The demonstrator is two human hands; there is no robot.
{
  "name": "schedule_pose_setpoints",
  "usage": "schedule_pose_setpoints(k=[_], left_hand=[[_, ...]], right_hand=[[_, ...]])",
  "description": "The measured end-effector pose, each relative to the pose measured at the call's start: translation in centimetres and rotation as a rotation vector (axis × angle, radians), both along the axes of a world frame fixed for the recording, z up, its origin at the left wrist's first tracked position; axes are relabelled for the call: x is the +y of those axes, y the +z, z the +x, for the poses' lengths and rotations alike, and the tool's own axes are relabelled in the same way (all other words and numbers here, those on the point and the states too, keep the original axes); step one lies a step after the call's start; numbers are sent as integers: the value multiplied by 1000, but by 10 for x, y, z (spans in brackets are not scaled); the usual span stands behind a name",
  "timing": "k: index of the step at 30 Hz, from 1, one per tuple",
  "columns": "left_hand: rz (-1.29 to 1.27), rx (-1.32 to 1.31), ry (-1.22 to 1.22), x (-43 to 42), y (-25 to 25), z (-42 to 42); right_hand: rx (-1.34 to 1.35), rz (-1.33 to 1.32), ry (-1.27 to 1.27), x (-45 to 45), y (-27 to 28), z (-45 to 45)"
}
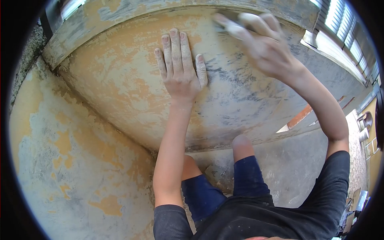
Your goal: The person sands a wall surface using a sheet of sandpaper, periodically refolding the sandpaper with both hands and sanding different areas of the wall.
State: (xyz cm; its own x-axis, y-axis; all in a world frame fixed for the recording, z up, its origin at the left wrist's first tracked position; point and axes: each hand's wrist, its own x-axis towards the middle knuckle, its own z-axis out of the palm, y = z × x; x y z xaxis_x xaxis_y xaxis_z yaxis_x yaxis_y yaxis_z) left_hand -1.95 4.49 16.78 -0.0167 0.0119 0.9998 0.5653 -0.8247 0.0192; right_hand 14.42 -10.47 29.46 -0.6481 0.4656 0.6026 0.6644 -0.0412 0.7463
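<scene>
My left hand (180, 68) lies flat on the wall panel (132, 76), its fingers stretched out and coated with pale dust. The panel carries worn patches of yellow-orange paint over grey. To the upper right, my right hand (262, 48) is closed at the panel's upper part and smeared by motion. Its fingers are dusty too. A small dark flat tool (221, 27) shows at the fingertips, too blurred for its exact kind to be told. Dark grey scuff marks (236, 80) spread over the panel between and below both hands.
A ledge (160, 9) runs along the panel's top. Another patchy wall (80, 160) meets it at the left corner. Slots (298, 119) pierce the panel at lower right. My knees (242, 146) are close to its base. Household items (363, 128) stand far right.
</scene>
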Motion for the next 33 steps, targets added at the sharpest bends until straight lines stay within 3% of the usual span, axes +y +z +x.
schedule_pose_setpoints(k=[4, 5, 9, 16, 19, 23, 28, 33], left_hand=[[14, 20, -27, 4, 1, -5], [23, 35, -46, 5, 0, -6], [21, 27, -34, 2, 1, -3], [9, -1, -14, 0, 0, -1], [10, 10, -32, 3, 0, -2], [23, 24, -26, 1, 1, -4], [17, 19, 1, 1, 2, -2], [20, 27, -22, 1, 1, -6]], right_hand=[[-18, -33, 108, 11, 18, -42], [153, -54, 225, 10, 13, -19], [-24, -19, -49, -27, 7, 29], [-125, 47, 30, 30, 5, -27], [-62, -135, 9, 12, 18, -25], [-53, -25, -30, -19, 8, 24], [-84, -7, -58, 9, 4, -12], [-97, 0, 93, 28, 7, -25]])
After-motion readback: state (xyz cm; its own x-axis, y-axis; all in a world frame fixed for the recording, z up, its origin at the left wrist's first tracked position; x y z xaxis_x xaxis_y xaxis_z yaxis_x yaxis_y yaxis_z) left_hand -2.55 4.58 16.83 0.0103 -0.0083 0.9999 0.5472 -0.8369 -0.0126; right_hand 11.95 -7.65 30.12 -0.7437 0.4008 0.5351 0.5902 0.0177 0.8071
